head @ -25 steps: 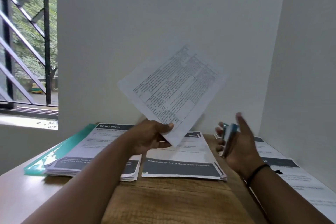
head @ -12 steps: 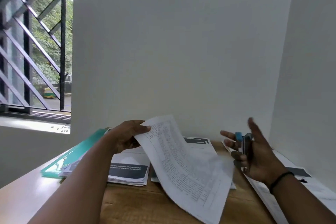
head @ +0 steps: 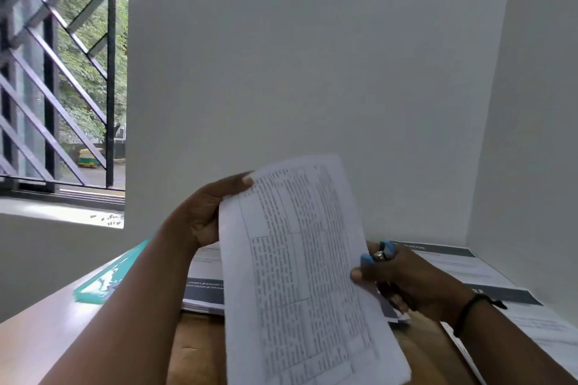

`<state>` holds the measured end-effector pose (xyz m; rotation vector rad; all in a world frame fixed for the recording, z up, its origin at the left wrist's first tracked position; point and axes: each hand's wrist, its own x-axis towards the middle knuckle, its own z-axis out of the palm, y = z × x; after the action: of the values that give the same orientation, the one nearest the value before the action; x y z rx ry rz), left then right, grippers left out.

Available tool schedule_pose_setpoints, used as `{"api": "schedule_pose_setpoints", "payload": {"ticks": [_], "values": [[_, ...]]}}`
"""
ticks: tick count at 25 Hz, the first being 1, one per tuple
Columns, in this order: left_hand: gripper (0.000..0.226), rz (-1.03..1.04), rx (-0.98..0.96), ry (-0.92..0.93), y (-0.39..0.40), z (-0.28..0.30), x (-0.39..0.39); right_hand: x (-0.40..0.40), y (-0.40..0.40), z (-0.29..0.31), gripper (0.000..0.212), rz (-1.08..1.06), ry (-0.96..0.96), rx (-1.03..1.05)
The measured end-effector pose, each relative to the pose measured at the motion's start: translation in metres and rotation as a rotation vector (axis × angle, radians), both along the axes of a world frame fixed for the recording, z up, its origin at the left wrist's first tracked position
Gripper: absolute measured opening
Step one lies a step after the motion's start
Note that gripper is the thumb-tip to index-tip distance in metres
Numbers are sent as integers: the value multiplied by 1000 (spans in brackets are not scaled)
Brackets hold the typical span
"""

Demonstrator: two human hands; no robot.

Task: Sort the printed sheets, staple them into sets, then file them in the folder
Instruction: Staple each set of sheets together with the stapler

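**Sheet up for stapling, stapler ready in my right hand**

Desk (head: pixel 40 316) runs across the bottom of the view, wood centre panel at 6 o'clock. It carries the sorted piles so I can pull from each: one stack of printed sheets (head: pixel 203 287) at about 8 o'clock from the sheet I hold, partly hidden behind my left forearm, and a right-hand pile (head: pixel 463 269) at 3 o'clock, running along the side wall. The teal folder (head: pixel 106 281) lies flat at 9 o'clock, under or just beside the left stack; I cannot tell which. It is parked out of the way, I judge, because filing comes last.

The tabled sheet (head: pixel 300 259) stands tilted in mid-air, centre view, print facing me, so I can read it and get a corner to the stapler. One sheet or several, I cannot tell.

My left hand (head: pixel 203 216) pinches its top-left corner at 11 o'clock, thumb on the front edge, fingers behind.

My right hand (head: pixel 406 281) sits at the sheet's 3 o'clock edge, fingers curled round the blue stapler (head: pixel 380 255), one fingertip touching the paper's edge. The stapler pokes up at 12 o'clock from that hand, just beside the paper. Whether its mouth is on the paper, I cannot tell.

Judgement: mid-task, stapling step, nothing visibly filed yet.
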<state>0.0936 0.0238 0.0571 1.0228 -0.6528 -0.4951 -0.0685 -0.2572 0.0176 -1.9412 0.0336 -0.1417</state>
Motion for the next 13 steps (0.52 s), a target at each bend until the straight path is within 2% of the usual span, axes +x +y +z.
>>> {"api": "schedule_pose_setpoints", "payload": {"ticks": [2, 3, 5, 6, 7, 10, 12, 13], "values": [[60, 334, 169, 80, -2, -9, 15, 5, 4, -5, 64, -28, 31, 0], [55, 436, 247, 113, -2, -15, 20, 8, 6, -7, 60, -66, 17, 37], [37, 383, 384, 178, -1, -25, 20, 13, 12, -9, 35, -151, -24, 178], [30, 314, 451, 188, -1, -29, 15, 14, 14, -10, 27, -185, -42, 237], [26, 273, 515, 167, -3, -32, 9, 15, 14, -11, 28, -192, -49, 253], [35, 379, 537, 52, -3, -26, 7, 14, 9, -16, 48, -141, -34, 58], [43, 544, 531, -24, 15, -17, 15, 14, -1, -17, 39, -258, -48, -208], [44, 635, 610, -84, 31, -14, 21, 15, -8, -18, 37, -354, -59, -364]]}}
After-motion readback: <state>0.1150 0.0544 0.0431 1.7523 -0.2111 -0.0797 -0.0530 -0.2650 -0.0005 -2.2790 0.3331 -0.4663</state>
